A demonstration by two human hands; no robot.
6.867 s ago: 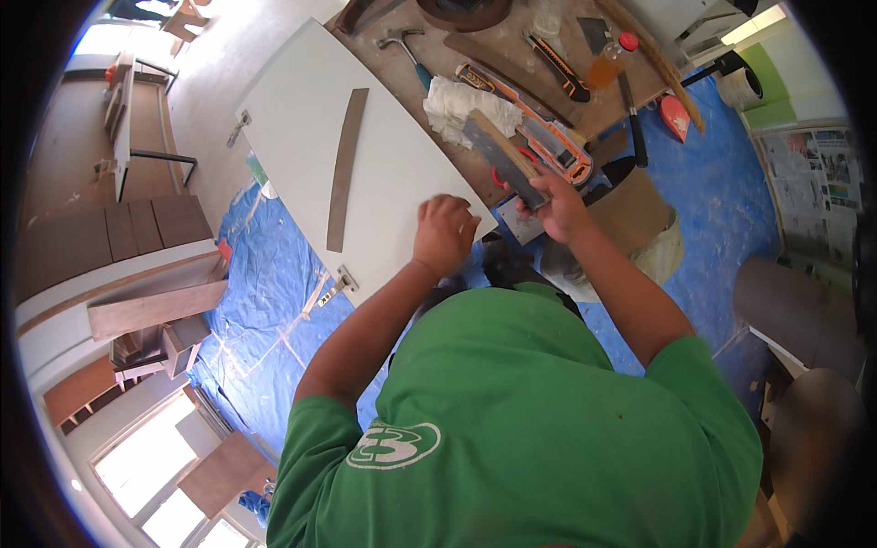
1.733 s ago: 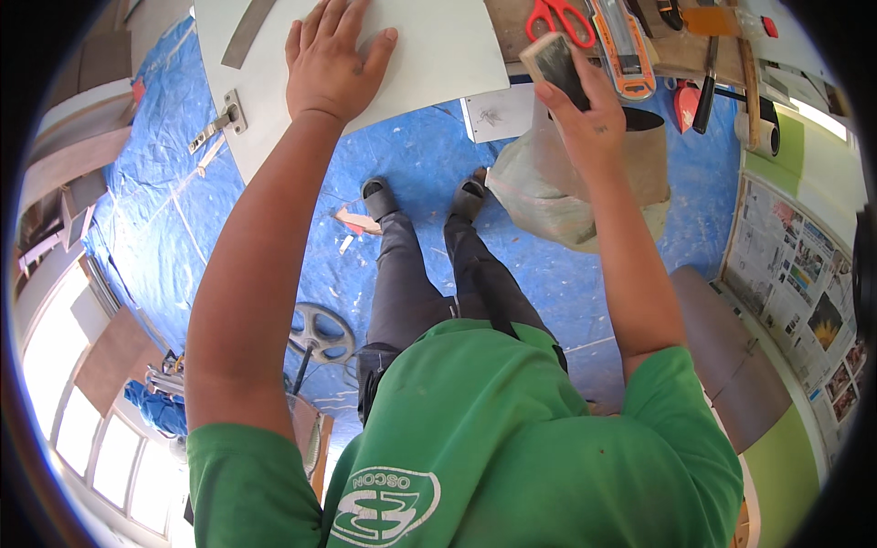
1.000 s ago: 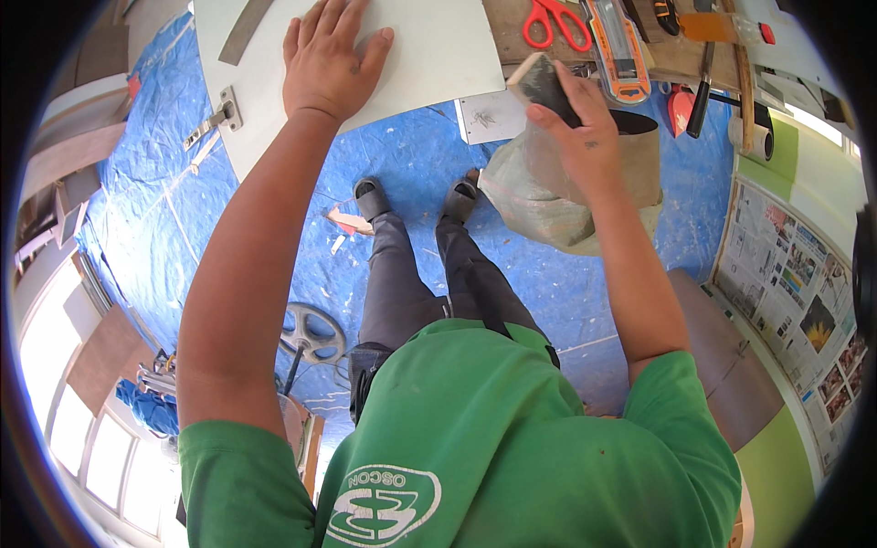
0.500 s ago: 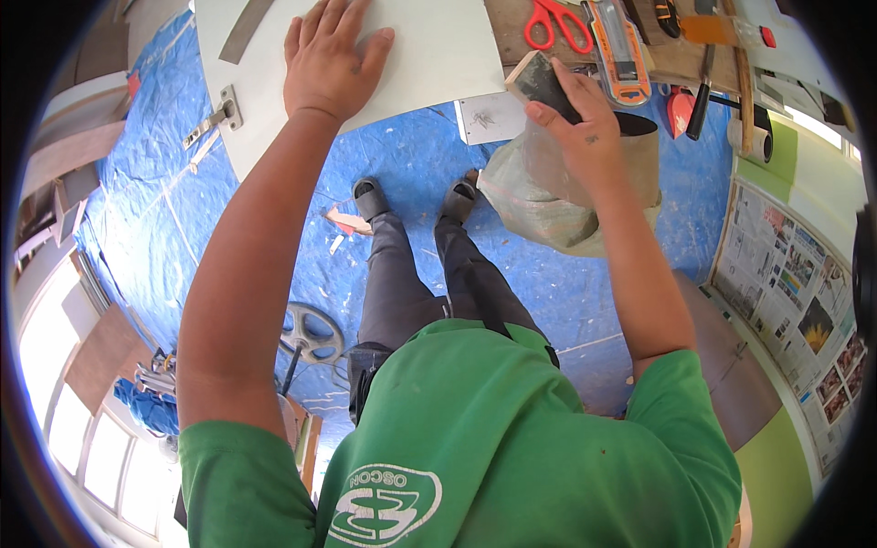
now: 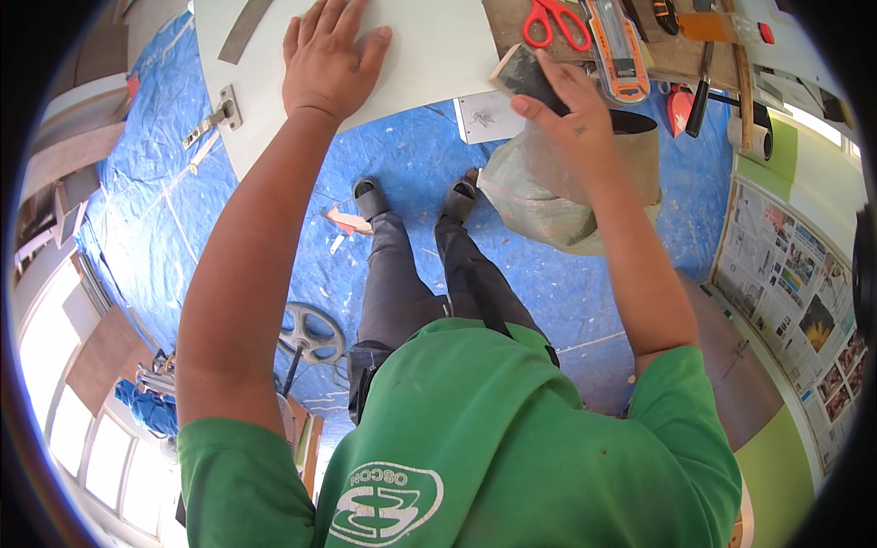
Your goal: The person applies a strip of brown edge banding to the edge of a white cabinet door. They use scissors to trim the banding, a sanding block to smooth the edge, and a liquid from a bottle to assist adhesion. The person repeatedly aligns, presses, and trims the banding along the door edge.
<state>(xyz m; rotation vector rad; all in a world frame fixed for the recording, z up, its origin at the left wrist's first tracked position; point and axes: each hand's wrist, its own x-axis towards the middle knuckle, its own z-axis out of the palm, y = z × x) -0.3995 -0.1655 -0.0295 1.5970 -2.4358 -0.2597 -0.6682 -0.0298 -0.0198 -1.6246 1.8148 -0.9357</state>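
My left hand (image 5: 331, 68) lies palm down on a white panel (image 5: 420, 50), its fingers extended. A curved grey-brown strip (image 5: 242, 27) lies to the left of it, and a metal hinge (image 5: 226, 112) is fixed near the panel's left edge. In my right hand (image 5: 571, 114) is a dark block with a pale wooden edge (image 5: 519, 73), held at the panel's near right corner. Just beyond that hand are red scissors (image 5: 548, 27) and an orange-trimmed tool case (image 5: 621, 59) on the wooden worktop (image 5: 507, 23).
A bottle of orange liquid (image 5: 717, 27) and black-handled tools stand or lie at the right. A translucent sack (image 5: 525, 201) and curved brown sheet (image 5: 639, 160) are below the worktop on blue tarp (image 5: 356, 274). A newspaper-covered panel (image 5: 781, 301) is to my right.
My right hand and its block have shifted slightly left and up toward the panel in the last second. My left hand stays in place.
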